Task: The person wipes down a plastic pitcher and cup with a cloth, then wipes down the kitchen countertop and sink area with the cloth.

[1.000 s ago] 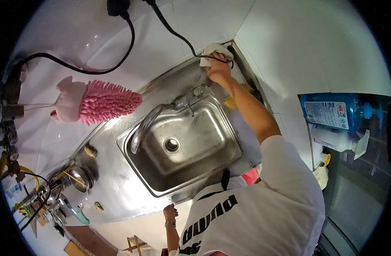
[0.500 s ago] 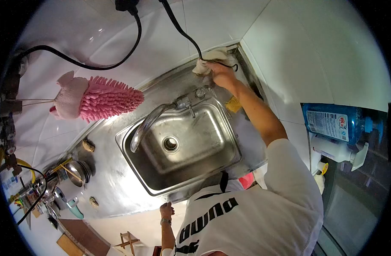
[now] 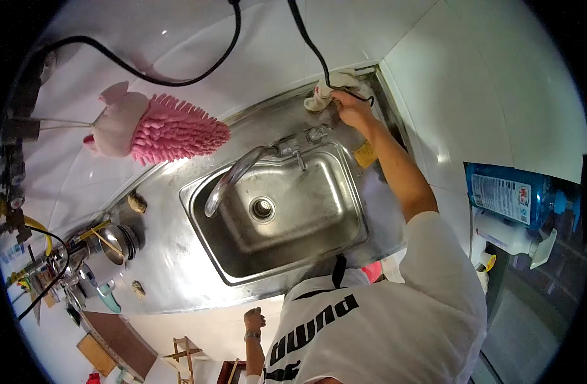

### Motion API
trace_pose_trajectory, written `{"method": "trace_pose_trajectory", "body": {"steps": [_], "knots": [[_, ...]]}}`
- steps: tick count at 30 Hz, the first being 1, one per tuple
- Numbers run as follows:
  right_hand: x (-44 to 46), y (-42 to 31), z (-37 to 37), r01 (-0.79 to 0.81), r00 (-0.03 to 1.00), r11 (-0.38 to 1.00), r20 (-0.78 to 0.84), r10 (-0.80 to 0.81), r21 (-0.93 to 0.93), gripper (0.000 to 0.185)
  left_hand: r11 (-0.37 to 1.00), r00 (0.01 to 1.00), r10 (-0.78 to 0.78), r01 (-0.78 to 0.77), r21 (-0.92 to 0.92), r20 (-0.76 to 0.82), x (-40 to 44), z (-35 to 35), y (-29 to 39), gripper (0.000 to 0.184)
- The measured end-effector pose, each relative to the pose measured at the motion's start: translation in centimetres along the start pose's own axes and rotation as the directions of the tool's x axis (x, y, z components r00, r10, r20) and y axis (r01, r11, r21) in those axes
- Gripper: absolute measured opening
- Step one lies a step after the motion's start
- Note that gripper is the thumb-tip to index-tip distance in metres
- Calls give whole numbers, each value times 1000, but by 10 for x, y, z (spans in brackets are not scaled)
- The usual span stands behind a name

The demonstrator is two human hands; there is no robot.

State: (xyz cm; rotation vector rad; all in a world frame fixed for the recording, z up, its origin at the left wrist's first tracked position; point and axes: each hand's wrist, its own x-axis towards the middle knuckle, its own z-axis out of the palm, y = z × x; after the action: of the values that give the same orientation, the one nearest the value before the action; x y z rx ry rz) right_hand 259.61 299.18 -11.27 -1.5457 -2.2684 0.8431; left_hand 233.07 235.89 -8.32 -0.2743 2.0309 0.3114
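My right hand [image 3: 355, 111] reaches to the back corner of the steel counter, its fingers closed on a whitish cloth [image 3: 320, 96] that lies bunched on the surface. Part of the cloth is hidden behind the fingers and a black cord [image 3: 316, 52] that hangs across it. Just below that hand, a yellow sponge [image 3: 365, 155] lies beside the sink. My left hand [image 3: 254, 319], with a watch at the wrist, hangs off the counter's front edge. Its fingers are curled into a loose fist, and nothing shows in them.
Between my hands sits the steel sink [image 3: 361, 246], with a curved faucet [image 3: 233, 176] over it. A pink chenille hand towel [image 3: 178, 131] hangs at left. Metal bowls [image 3: 117, 246] stand at the counter's left end. A blue soap bottle [image 3: 505, 195] is at right.
The view has shifted a little, so the sink and counter sit slightly differently in it. My right hand stays on the cloth in the corner; the left fist still hangs low.
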Motion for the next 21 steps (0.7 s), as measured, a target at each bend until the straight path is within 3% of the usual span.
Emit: {"method": "trace_pose_trajectory", "body": {"steps": [2,3,4,6,9,10,14,16,17,18,20,21], "knots": [[2,-2,9,17,997,1000,-81,-15,19,38,1000,1000,9,-9,-12,2,2,1,-7,23],[5,-9,5,145,988,988,-46,-148,-55,40,1000,1000,23,-23,-15,9,2,3,-11,23],[5,-18,11,139,989,989,-40,-141,-53,40,1000,1000,16,-16,-9,9,0,2,-12,23],[18,-37,21,321,925,938,256,-281,-131,36,999,1000,20,-21,38,11,5,9,0,23],[24,-48,15,349,923,930,215,-319,-118,36,994,994,108,-108,-1,26,17,2,11,22],[26,-44,10,352,923,928,211,-322,-122,36,990,995,101,-98,-98,21,20,-3,13,22],[7,-7,3,260,965,953,18,-260,-157,40,991,995,94,-95,-94,-13,13,-6,11,21],[-8,-15,-3,-138,987,990,-84,139,16,41,1000,1000,12,-12,21,17,14,-6,3,20],[-4,2,14,-114,976,993,-190,110,-7,43,1000,999,28,-28,-2,20,12,-6,-2,20],[-2,1,18,-112,976,994,-189,109,-6,43,999,999,43,-42,-29,25,7,-5,-3,21],[0,-6,30,58,927,998,-369,-65,-32,45,999,999,38,-37,-33,31,3,-6,-3,21],[6,-8,39,61,926,998,-371,-69,-34,45,998,998,43,-42,-38,39,4,-5,0,21]]}}
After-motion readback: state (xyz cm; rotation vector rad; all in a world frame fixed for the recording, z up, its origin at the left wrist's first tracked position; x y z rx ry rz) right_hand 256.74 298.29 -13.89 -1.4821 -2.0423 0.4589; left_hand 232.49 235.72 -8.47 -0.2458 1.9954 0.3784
